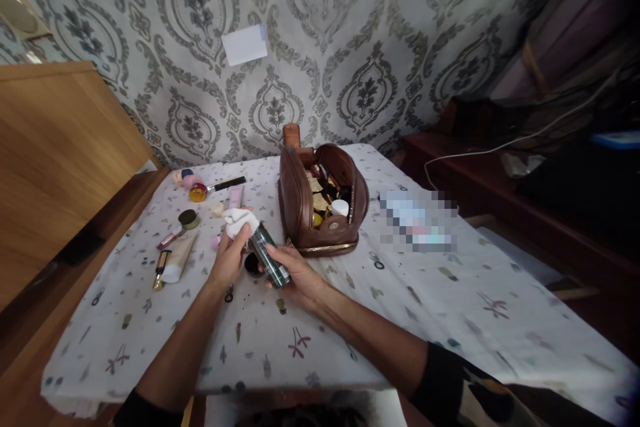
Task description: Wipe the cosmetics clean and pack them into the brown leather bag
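While the left hand (231, 255) grips a white cloth (241, 220) against a green bottle (269, 250), the right hand (300, 273) clasps the bottle's lower end near a brown toiletry bag (293, 193).

A home: ornate wallpaper (320, 107), printed tablecloth (380, 307)

hands (231, 259) 2 | green bottle (266, 250) 1 | cloth (237, 221) 1 | brown bag (294, 192) 1 | beige tube (181, 255) 1 | paper sheet (245, 46) 1

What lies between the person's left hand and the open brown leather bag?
In the head view, a green cylindrical bottle in the right hand and a black round object lie between the left hand and the bag.
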### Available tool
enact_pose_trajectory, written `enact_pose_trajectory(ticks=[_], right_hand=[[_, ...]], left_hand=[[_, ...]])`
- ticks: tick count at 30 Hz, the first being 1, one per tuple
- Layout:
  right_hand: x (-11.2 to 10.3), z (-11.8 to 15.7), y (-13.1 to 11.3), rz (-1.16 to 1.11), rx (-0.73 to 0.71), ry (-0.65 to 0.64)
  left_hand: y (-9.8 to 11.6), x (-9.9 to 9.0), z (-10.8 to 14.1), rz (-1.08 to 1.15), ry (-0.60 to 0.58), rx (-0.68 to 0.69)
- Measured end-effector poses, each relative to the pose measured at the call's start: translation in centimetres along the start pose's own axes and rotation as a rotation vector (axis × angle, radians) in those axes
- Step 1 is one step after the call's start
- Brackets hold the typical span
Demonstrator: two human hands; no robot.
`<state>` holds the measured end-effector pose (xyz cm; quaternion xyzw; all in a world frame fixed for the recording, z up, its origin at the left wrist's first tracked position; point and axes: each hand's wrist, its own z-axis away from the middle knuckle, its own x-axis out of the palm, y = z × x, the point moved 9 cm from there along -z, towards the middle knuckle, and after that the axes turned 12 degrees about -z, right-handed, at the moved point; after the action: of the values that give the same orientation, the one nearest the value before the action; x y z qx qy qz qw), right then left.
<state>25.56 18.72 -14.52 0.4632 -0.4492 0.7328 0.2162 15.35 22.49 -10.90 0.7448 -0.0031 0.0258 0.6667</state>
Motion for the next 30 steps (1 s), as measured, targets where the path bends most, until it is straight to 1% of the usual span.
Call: enact_pose_trajectory(ticks=[2, 4, 5, 9, 13, 15, 17, 20, 23, 26, 28, 30], right_hand=[[0.4, 0.0, -0.1, 0.006, -0.004, -0.032], [0.7, 0.1, -0.3, -0.007, -0.014, -0.062], [0.8, 0.1, -0.4, -0.019, -0.018, -0.072], [0.7, -0.1, -0.9, -0.068, -0.04, -0.08], [0.2, -0.3, -1.3, -0.125, -0.048, -0.038], [-0.1, -0.4, -1.3, -0.16, -0.027, -0.007], [-0.2, -0.3, -1.1, -0.176, 0.008, 0.021], [-0.2, -0.1, -0.7, -0.127, 0.037, 0.027], [0.2, 0.2, -0.6, -0.016, 0.014, -0.008], [0.5, 0.4, -0.3, 0.064, 0.024, -0.049], [0.8, 0.5, -0.3, 0.067, 0.026, -0.079], [1.1, 0.4, -0.5, 0.037, 0.008, -0.101]], left_hand=[[-0.2, -0.4, -0.2, -0.002, 0.051, -0.01], [-0.2, -0.4, -0.2, 0.007, 0.053, -0.008], [-0.1, -0.3, -0.2, 0.016, 0.036, -0.004], [0.4, 0.7, 0.2, -0.012, -0.083, 0.023], [0.3, 2.2, 0.9, -0.111, -0.264, 0.014], [0.4, 2.4, 1.0, -0.149, -0.296, 0.028], [0.7, 2.0, 0.8, -0.163, -0.244, 0.072], [0.9, 0.7, 0.2, -0.13, -0.1, 0.109], [0.3, -0.4, -0.3, -0.065, 0.014, 0.068], [-0.2, -1.3, -0.5, 0.023, 0.114, 0.013], [-0.3, -1.6, -0.5, 0.061, 0.159, -0.004], [-0.2, -1.6, -0.5, 0.059, 0.155, 0.014]])
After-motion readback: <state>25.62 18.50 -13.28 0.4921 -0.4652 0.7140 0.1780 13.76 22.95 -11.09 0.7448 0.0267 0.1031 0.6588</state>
